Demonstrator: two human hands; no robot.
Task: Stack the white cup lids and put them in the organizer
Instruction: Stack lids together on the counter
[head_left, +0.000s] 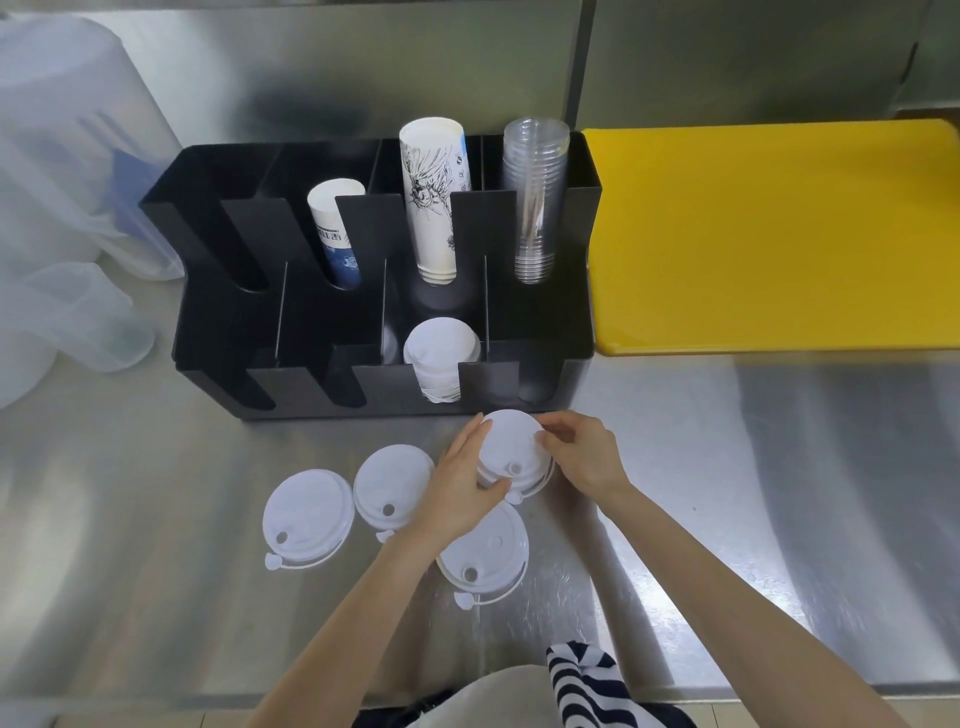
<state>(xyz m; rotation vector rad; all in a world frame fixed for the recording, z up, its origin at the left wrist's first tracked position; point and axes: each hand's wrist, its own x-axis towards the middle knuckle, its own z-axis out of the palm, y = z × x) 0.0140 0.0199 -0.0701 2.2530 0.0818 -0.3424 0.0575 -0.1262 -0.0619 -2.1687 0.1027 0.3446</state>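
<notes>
A small stack of white cup lids (511, 447) sits just in front of the black organizer (540, 306). My left hand (460, 491) grips its left side and my right hand (584, 454) pinches its right edge. Three more white lids lie flat on the steel counter: one at the far left (306, 514), one beside it (392, 480), and one under my left wrist (485, 558). Another stack of white lids (441, 358) stands in a front slot of the organizer.
The organizer's back slots hold paper cups (434, 202), a shorter cup stack (335, 234) and clear plastic cups (535, 197). A yellow cutting board (779, 234) lies at the right. Translucent plastic jugs (67, 208) stand at the left.
</notes>
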